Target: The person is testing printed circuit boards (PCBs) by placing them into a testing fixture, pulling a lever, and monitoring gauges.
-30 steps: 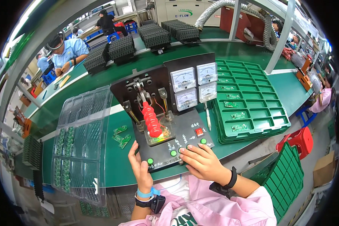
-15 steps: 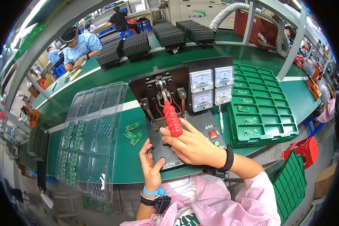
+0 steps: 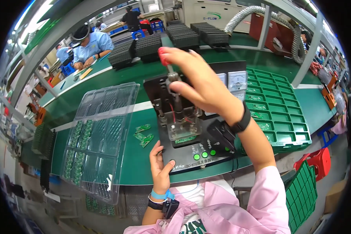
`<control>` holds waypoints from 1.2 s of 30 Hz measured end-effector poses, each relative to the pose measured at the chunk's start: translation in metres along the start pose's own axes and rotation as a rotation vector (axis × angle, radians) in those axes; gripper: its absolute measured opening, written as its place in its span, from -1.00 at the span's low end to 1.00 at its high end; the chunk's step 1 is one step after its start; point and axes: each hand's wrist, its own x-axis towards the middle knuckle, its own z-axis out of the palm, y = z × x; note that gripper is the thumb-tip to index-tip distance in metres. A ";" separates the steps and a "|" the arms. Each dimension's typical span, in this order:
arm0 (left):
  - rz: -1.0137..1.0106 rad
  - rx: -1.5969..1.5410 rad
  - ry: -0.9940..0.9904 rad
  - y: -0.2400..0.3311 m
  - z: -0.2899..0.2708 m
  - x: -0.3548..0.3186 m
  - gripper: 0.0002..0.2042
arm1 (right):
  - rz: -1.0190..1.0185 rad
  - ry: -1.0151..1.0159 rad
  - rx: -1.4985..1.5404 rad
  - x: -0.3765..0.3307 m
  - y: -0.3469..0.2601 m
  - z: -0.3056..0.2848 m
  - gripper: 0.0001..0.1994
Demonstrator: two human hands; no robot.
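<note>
My right hand is raised over the black test fixture, its fingers closed about the red handle of a toggle clamp. The handle points up and away, and my thumb lies beside the metal linkage. Below it, a clear pressure plate sits above a green circuit board in the fixture. At the fixture's front left corner rests my left hand, thumb and fingers spread around the edge. Several loose circuit boards lie just left of the fixture. My right hand partly hides the panel meters.
A clear plastic blister tray with several boards stands on the left, overhanging the bench edge. Stacked green trays holding boards are on the right. Black racks line the far side. A co-worker sits at the far left.
My right hand has swung the red handle up and away from me, uncovering the clear plate, the board and the green buttons. The left hand stays at the fixture's corner.
</note>
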 end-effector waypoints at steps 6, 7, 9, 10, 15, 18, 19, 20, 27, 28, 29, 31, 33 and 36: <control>0.111 0.742 -0.177 0.035 -0.033 0.013 -0.52 | 0.656 -0.039 0.159 -0.108 -0.018 -0.014 -0.80; 0.104 0.756 -0.160 0.042 -0.042 0.021 -0.52 | 0.652 -0.045 0.181 -0.120 -0.021 -0.005 -0.80; 0.149 1.200 -0.217 0.054 -0.059 0.048 -0.57 | 0.962 -0.298 0.473 -0.133 -0.030 0.005 -0.84; 0.140 1.200 -0.218 0.050 -0.065 0.061 -0.57 | 0.969 -0.302 0.476 -0.135 -0.030 0.012 -0.84; 0.175 1.473 -0.286 0.044 -0.086 0.096 -0.73 | 0.796 -0.490 0.312 -0.109 -0.033 0.028 -0.80; 0.229 1.405 -0.294 0.048 -0.080 0.100 -0.79 | 0.923 -0.596 0.345 -0.105 -0.029 0.022 -0.77; 0.275 1.338 -0.282 0.052 -0.080 0.099 -0.82 | 0.941 -0.538 0.393 -0.110 -0.029 0.024 -0.78; 0.319 1.270 -0.271 0.056 -0.078 0.097 -0.85 | 0.959 -0.479 0.441 -0.114 -0.029 0.027 -0.78; 0.701 1.160 -0.472 0.080 -0.012 0.046 -0.77 | 0.888 -0.441 0.309 -0.115 -0.043 -0.016 -0.81; 0.759 1.215 -0.479 0.074 -0.001 0.047 -0.74 | 0.836 -0.422 0.238 -0.116 -0.045 -0.026 -0.80; 0.818 1.268 -0.488 0.069 0.009 0.048 -0.71 | 0.839 -0.421 0.240 -0.116 -0.047 -0.035 -0.80; 0.879 1.312 -0.507 0.059 0.020 0.050 -0.67 | 0.886 -0.402 0.177 -0.116 -0.052 -0.056 -0.81; 0.824 1.378 -0.509 0.043 0.026 0.052 -0.67 | 0.921 -0.383 0.138 -0.120 -0.051 -0.077 -0.81; 0.760 1.402 -0.520 0.041 0.031 0.051 -0.64 | 1.018 -0.355 0.098 -0.134 -0.043 -0.105 -0.83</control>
